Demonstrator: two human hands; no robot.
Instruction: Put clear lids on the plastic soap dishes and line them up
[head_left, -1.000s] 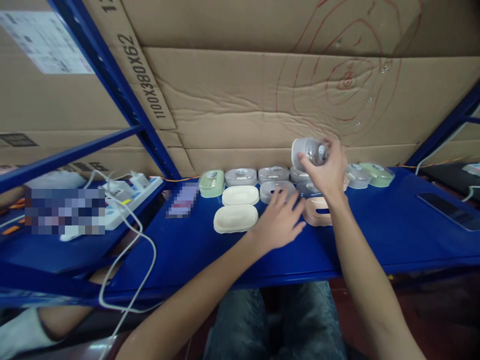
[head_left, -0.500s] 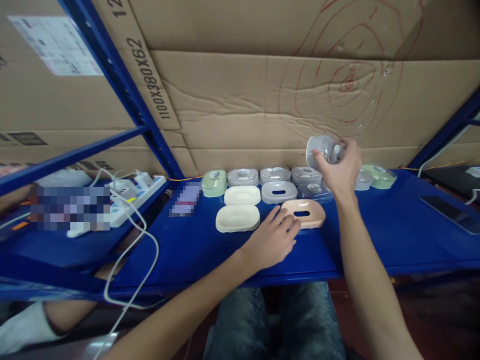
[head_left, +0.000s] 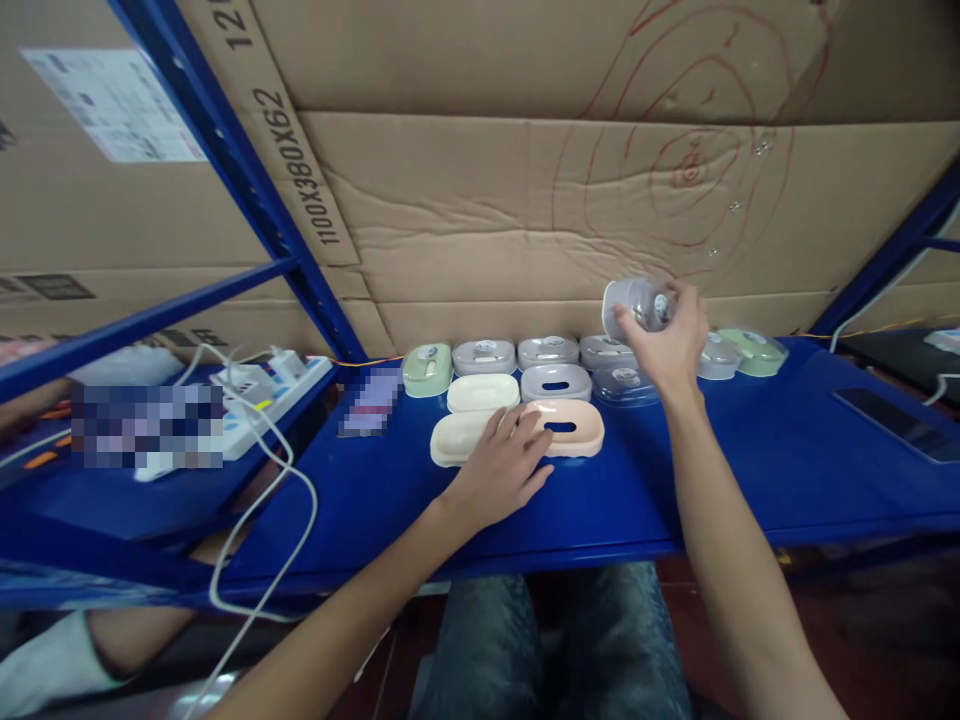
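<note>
My right hand (head_left: 671, 345) holds a clear grey soap-box lid (head_left: 634, 303) tilted up above the back row of boxes. My left hand (head_left: 499, 465) lies flat on the blue shelf (head_left: 750, 470), fingertips touching the left edge of a pink soap dish (head_left: 571, 427). Left of it sit two cream dishes (head_left: 463, 438), one behind the other, and a grey dish (head_left: 556, 382) stands behind the pink one. A clear lid (head_left: 626, 384) rests to the grey dish's right. Along the cardboard wall runs a row of closed boxes, green (head_left: 427, 368) at the left, grey (head_left: 484, 356) in the middle, green (head_left: 754, 350) at the right.
A white power strip (head_left: 259, 395) with plugs and a white cable (head_left: 300, 500) lies on the lower left shelf. A dark phone (head_left: 896, 423) rests at the right of the blue shelf. Blue rack posts (head_left: 247, 190) frame the cardboard backing. Another person's sleeve (head_left: 45, 665) shows bottom left.
My left hand slid the pink dish leftward, from beneath my right hand to beside the cream dishes. My right hand kept the clear lid raised, shifting slightly.
</note>
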